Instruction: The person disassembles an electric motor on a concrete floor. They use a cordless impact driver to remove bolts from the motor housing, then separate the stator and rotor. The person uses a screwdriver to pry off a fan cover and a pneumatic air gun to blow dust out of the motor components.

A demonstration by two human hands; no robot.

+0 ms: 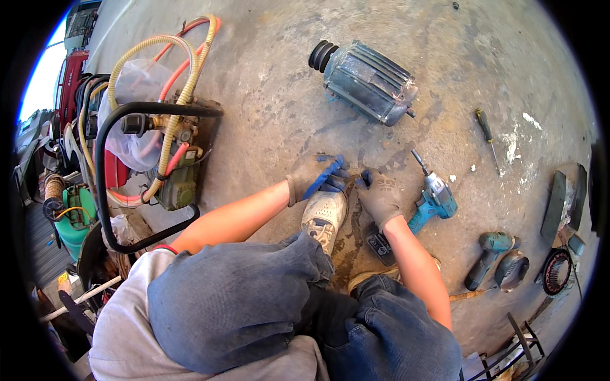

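Note:
My left hand (318,176), in a grey glove with blue on its palm side, is just beyond the toe of my light shoe (325,218). Its fingers curl inward, and whatever they may hold is hidden. A short gap away, my right hand (380,195), gloved in grey with dark fingertips, has its fingers bent and pressed together. No object shows clearly in it. Beside that hand lies a teal cordless driver (434,202) with a long bit in its nose. Beyond both hands, a dark green electric motor (368,81) with a black grooved pulley rests on its side.
At left stands a pump (181,178) in a black tube frame (108,184), with yellow and red hoses (190,82). A screwdriver (485,127) lies at right. Another teal drill (489,254), a battery-like dark piece (511,270) and a round coil-like part (557,272) are nearer.

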